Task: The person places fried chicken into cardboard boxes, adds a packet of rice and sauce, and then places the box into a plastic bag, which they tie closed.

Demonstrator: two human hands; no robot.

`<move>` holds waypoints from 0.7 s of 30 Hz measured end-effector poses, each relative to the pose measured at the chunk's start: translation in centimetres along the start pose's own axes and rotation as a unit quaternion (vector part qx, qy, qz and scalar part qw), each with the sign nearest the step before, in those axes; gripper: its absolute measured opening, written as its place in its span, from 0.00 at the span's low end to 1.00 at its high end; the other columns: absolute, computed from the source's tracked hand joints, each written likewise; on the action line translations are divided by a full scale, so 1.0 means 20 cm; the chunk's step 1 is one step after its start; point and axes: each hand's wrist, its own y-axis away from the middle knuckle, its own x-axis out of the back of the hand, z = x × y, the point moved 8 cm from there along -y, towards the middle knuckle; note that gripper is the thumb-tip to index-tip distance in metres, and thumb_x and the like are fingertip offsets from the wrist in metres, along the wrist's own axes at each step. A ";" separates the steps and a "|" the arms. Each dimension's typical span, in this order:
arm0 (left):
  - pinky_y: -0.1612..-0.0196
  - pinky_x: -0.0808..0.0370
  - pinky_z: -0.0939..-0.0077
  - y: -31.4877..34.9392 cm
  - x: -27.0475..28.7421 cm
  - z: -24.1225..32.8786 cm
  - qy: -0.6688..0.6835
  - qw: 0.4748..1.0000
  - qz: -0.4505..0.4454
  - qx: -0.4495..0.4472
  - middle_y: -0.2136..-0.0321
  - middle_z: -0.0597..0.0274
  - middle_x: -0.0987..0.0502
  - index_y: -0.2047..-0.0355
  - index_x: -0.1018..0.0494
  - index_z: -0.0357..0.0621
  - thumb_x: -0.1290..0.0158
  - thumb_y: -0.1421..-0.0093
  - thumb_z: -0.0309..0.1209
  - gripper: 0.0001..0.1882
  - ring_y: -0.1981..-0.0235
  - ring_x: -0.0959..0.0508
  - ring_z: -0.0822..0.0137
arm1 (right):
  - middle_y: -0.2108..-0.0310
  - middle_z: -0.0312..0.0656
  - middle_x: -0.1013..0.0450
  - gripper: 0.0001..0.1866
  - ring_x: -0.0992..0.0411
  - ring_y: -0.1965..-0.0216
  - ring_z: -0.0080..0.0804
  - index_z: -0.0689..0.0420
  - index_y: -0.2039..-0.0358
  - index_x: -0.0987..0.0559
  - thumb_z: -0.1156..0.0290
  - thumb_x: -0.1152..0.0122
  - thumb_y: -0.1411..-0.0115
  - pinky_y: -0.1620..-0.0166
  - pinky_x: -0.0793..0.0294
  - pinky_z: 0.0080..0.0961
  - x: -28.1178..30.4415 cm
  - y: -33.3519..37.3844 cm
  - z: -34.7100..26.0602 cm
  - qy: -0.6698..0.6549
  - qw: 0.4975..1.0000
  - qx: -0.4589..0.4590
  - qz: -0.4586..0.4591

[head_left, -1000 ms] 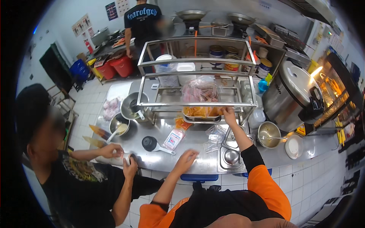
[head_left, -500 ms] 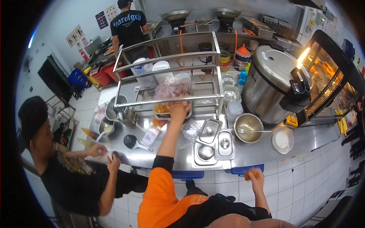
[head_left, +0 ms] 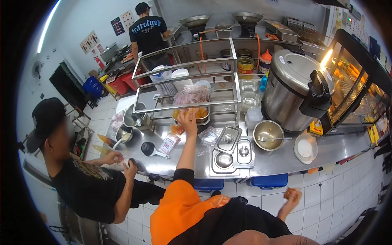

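My left hand [head_left: 188, 121] reaches in under the steel rack, at the front edge of a metal tray [head_left: 203, 122] of yellow-orange food. Its fingers are bent together; whatever they hold, if anything, is too small to make out. Behind the tray lies a clear plastic bag of pinkish food [head_left: 192, 94]. Low at the right, away from the counter, my right hand [head_left: 295, 202] is closed round a brown piece of food [head_left: 290, 193], slightly blurred, its exact kind unclear.
The steel rack [head_left: 185, 109] spans the counter. Steel containers [head_left: 244, 152], a mixing bowl with a fork [head_left: 268, 130], a large cooker [head_left: 292, 90] and a lit food display [head_left: 351, 90] stand to the right. At left, a co-worker [head_left: 77, 175] handles something small; another person [head_left: 149, 34] stands behind.
My left hand has drawn back a little from the tray toward the front. My right hand has swung outward to the right with the brown piece. The view has shifted slightly.
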 end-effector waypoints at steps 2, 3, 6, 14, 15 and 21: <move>0.49 0.41 0.62 0.01 0.10 -0.03 0.038 0.998 -0.010 0.042 0.62 0.58 0.27 0.71 0.27 0.41 0.45 0.44 0.33 0.08 0.54 0.33 0.56 | 0.67 0.37 0.34 0.10 0.35 0.62 0.25 0.58 0.64 0.30 0.64 0.49 0.37 0.57 0.36 0.22 -0.23 0.07 -0.09 0.009 0.995 0.041 -0.090; 0.50 0.38 0.67 -0.01 0.14 0.01 0.097 0.994 -0.012 0.053 0.64 0.58 0.27 0.70 0.29 0.40 0.47 0.41 0.31 0.07 0.57 0.29 0.59 | 0.67 0.38 0.34 0.10 0.35 0.61 0.25 0.58 0.64 0.30 0.64 0.48 0.37 0.56 0.36 0.23 -0.31 0.10 -0.12 0.010 0.989 0.062 -0.133; 0.59 0.31 0.71 0.02 0.19 0.20 0.413 0.890 0.031 0.192 0.63 0.58 0.25 0.69 0.30 0.41 0.46 0.41 0.31 0.07 0.63 0.25 0.66 | 0.66 0.38 0.33 0.11 0.36 0.58 0.26 0.59 0.66 0.31 0.64 0.47 0.38 0.53 0.36 0.26 -0.28 0.12 -0.20 -0.034 0.985 0.089 -0.142; 0.69 0.29 0.83 0.97 -0.01 1.62 0.509 0.689 -0.496 0.141 0.77 0.61 0.23 0.68 0.30 0.37 0.50 0.39 0.27 0.05 0.73 0.24 0.76 | 0.72 0.45 0.28 0.13 0.25 0.69 0.38 0.62 0.63 0.31 0.64 0.49 0.37 0.62 0.24 0.33 0.33 -0.24 0.03 -0.070 0.991 -0.089 -0.073; 0.69 0.29 0.84 1.16 -0.02 1.81 0.511 0.636 -0.552 0.171 0.77 0.62 0.23 0.68 0.30 0.37 0.50 0.38 0.27 0.05 0.74 0.24 0.76 | 0.69 0.48 0.28 0.16 0.25 0.67 0.41 0.61 0.61 0.31 0.60 0.52 0.36 0.61 0.25 0.36 0.44 -0.30 0.09 -0.148 0.982 -0.101 -0.066; 0.65 0.29 0.81 2.09 -0.25 2.69 0.523 0.442 -0.649 0.332 0.74 0.64 0.25 0.67 0.29 0.38 0.49 0.39 0.30 0.07 0.70 0.25 0.75 | 0.69 0.46 0.28 0.17 0.27 0.67 0.37 0.56 0.57 0.31 0.55 0.57 0.34 0.63 0.25 0.35 1.15 -0.48 0.20 -0.352 0.909 -0.201 0.094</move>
